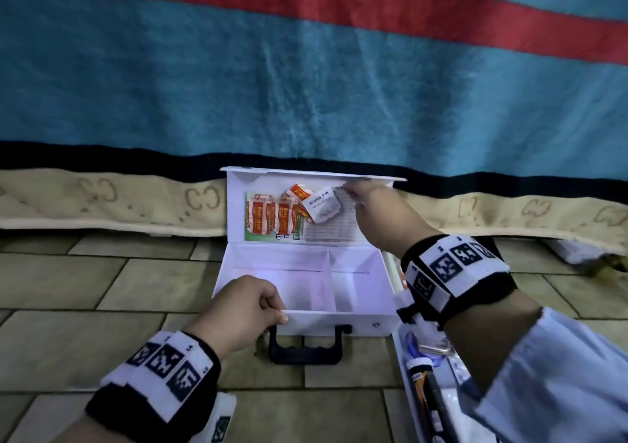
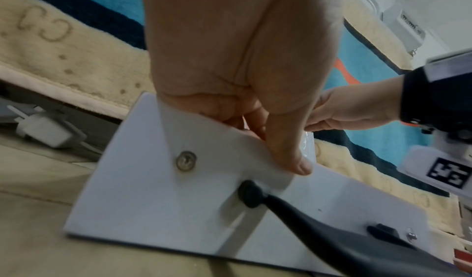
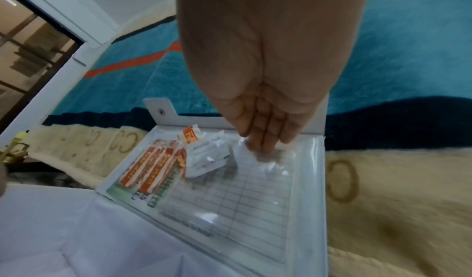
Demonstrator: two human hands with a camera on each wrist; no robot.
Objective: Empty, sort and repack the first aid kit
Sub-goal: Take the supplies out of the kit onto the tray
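Note:
The white first aid kit [image 1: 339, 323] stands open on the tiled floor, its lid [image 1: 234, 204] upright and both compartments bare. My left hand [image 1: 278, 313] grips the front wall [image 2: 153, 190] above the black handle [image 1: 306, 347], thumb outside and fingers inside. A clear pocket [image 3: 255, 210] in the lid holds orange plaster strips [image 1: 268, 218] [image 3: 150, 166], a white alcohol pad sachet [image 1: 321, 204] [image 3: 207, 158] and a printed list sheet [image 3: 242, 200]. My right hand [image 1: 350, 193] reaches to the pocket's top edge, and its fingertips [image 3: 263, 142] pinch the crumpled plastic there.
A white tray [image 1: 401, 357] with a tube and other small supplies lies on the floor right of the kit, under my right forearm. Behind the lid hangs a blue blanket [image 1: 306, 86] with a red stripe and a beige border. A white charger [image 2: 43, 127] lies under the bed edge.

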